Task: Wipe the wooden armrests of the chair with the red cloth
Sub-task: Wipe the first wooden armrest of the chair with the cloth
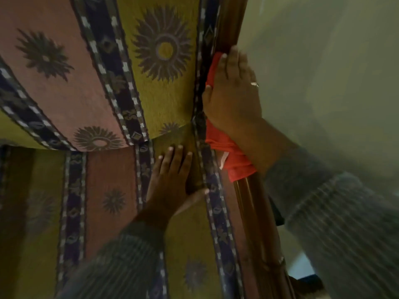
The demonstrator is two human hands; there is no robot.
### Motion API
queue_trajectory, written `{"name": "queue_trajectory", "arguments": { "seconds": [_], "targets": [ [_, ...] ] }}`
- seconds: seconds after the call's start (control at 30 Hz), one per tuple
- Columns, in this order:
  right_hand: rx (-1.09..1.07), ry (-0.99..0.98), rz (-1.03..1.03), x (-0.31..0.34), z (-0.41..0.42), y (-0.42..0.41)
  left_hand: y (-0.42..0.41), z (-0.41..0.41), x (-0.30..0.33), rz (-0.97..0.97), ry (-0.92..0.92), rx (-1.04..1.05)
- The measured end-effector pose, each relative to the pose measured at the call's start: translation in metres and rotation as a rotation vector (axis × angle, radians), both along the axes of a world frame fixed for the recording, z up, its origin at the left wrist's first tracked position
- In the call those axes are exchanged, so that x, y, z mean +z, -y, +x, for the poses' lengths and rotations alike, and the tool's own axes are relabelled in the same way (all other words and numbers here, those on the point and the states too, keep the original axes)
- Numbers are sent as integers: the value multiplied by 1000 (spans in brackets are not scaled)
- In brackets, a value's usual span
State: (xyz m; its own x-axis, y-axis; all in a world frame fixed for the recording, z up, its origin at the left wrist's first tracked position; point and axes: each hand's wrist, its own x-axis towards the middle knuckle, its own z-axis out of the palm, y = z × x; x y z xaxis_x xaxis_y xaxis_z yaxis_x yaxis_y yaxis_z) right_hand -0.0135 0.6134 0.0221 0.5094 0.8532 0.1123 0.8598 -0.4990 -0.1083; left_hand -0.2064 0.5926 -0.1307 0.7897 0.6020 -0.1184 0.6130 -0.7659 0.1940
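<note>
Lengthwise along armrest (250, 203), red cloth (228, 147)

R hand (232, 91) on cloth (226, 145) on armrest (250, 203); L hand (172, 175) on seat (108, 180)

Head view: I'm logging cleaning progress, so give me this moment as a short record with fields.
right hand: pressing the red cloth onto the wooden armrest, fingers flat
left hand: open, palm down on the patterned seat cushion
red cloth: bunched under the right hand, draped over the armrest
wooden armrest: bare wood visible above and below the cloth
ring: on the right hand
sleeves: grey, ribbed
</note>
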Motion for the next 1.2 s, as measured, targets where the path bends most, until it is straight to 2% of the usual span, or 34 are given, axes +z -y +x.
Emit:
{"name": "queue_trajectory", "arguments": {
  "seconds": [0.13, 0.27, 0.33, 0.47, 0.6, 0.7, 0.77, 0.8, 0.97, 1.2],
  "targets": [
    [-29, 16, -33, 1, 4, -11, -10, 1, -7, 26, 19, 3],
    [-233, -223, 27, 7, 10, -22, -8, -1, -9, 27, 36, 10],
    [-297, -273, 40, 9, 9, -22, -10, 0, -8, 24, 29, 14],
    [-127, -74, 12, 2, 2, -13, -7, -2, -12, 25, 47, 13],
    [-110, -105, -8, 5, 8, -18, -9, -1, -15, 28, 72, 8],
    [-187, -159, 111, 8, 2, -11, -9, -3, -17, 31, 89, 8],
    [-174, -89, 228, 9, -3, -2, -9, -4, -18, 39, 108, 8],
    [-132, -66, 224, 8, -4, 1, -9, -4, -19, 42, 124, 8],
    [18, -82, 17, 5, 10, -7, -10, -3, -22, 58, 120, 0],
    [137, -98, -86, 2, 0, 40, -9, -3, -17, 55, 85, 6]
  ]
}}
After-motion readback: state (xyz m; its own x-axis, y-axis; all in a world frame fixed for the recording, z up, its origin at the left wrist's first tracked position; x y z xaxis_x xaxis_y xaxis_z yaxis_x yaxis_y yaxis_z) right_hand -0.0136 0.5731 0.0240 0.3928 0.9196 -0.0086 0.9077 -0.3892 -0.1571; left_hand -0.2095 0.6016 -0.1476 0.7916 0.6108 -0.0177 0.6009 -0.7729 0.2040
